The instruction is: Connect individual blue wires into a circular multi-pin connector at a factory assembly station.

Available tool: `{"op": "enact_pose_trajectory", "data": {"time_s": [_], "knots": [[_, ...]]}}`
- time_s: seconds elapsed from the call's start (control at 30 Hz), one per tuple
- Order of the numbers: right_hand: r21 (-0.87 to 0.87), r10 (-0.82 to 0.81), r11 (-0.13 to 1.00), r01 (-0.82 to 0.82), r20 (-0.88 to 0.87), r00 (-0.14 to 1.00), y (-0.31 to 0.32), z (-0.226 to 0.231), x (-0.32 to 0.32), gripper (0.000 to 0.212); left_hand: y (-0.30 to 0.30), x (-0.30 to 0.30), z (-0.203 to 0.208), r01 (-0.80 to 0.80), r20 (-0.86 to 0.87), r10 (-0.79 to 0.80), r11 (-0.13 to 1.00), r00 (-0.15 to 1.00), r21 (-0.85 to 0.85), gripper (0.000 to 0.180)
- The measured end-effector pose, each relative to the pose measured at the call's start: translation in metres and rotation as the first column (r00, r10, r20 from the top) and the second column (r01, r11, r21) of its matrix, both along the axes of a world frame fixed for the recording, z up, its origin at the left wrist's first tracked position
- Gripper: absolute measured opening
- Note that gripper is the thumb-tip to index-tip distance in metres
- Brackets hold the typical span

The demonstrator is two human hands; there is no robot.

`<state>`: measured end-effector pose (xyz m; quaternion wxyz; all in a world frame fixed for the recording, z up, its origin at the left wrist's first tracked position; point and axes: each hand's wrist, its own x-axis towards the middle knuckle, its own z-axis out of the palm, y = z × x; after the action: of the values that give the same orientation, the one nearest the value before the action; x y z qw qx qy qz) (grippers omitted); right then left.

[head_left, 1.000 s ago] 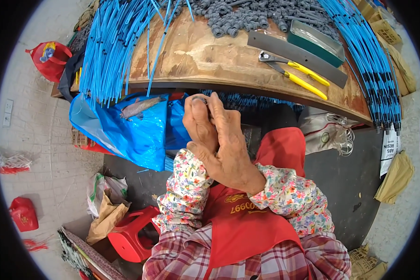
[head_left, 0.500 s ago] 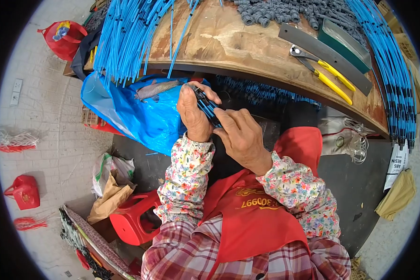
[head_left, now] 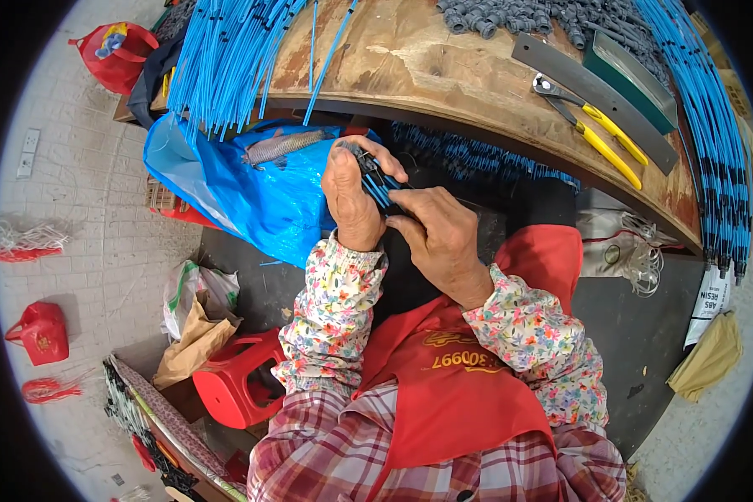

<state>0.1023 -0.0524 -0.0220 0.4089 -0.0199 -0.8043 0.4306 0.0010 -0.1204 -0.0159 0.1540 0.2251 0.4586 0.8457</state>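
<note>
Just below the table's front edge, my left hand (head_left: 349, 201) is wrapped round a bundle of thin blue tubes with black fittings (head_left: 378, 191). Its thumb lies along the near side and its fingers curl over the far side. From the right, my right hand (head_left: 445, 238) reaches in with bent fingers, thumb and forefinger closed on the black lower end of the bundle. Part of the bundle is hidden behind both hands. Close behind my left hand, a blue plastic bag (head_left: 243, 197) spreads open with a fish (head_left: 286, 147) on it.
Many blue tubes (head_left: 226, 67) overhang the wooden table (head_left: 418, 79) at left, with more tubes (head_left: 724, 184) at right. Yellow-handled pliers (head_left: 607, 138), a flat metal bar (head_left: 594, 100), a green tray (head_left: 632, 84) and grey fittings (head_left: 510, 15) lie there. A red stool (head_left: 226, 389) stands lower left.
My right hand's forefinger has drawn back and bent, and the thumb and forefinger have come together at the bundle's end. My left hand keeps its hold. The whole view has shifted slightly.
</note>
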Motion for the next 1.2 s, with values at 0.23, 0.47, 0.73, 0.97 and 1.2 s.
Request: {"op": "enact_pose_trajectory", "data": {"time_s": [0.23, 0.47, 0.73, 0.97, 1.2], "knots": [[-0.134, -0.004, 0.991, 0.015, 0.078, 0.997, -0.006, 0.008, 0.000, 0.032, -0.002, 0.001, -0.002, 0.007, -0.029, -0.008, 1.000, 1.000, -0.007, 0.044], [0.045, -0.072, 0.997, 0.070, 0.040, 0.997, -0.004, 0.008, 0.002, 0.027, -0.001, 0.002, 0.000, 0.019, -0.040, -0.019, 1.000, 0.999, -0.003, 0.044], [0.221, -0.175, 0.963, 0.154, 0.077, 0.982, -0.003, 0.008, 0.002, 0.026, 0.002, 0.005, 0.002, 0.104, -0.067, -0.102, 0.994, 0.993, 0.028, 0.044], [0.276, -0.217, 0.943, 0.184, 0.092, 0.972, 0.002, 0.016, 0.007, 0.022, 0.004, 0.009, 0.007, 0.134, -0.184, -0.146, 0.988, 0.972, -0.080, 0.041], [0.263, -0.164, 0.958, 0.112, 0.183, 0.969, 0.004, 0.019, 0.016, 0.025, 0.000, 0.012, 0.016, 0.108, -0.232, -0.162, 0.967, 0.959, -0.231, 0.029]]}}
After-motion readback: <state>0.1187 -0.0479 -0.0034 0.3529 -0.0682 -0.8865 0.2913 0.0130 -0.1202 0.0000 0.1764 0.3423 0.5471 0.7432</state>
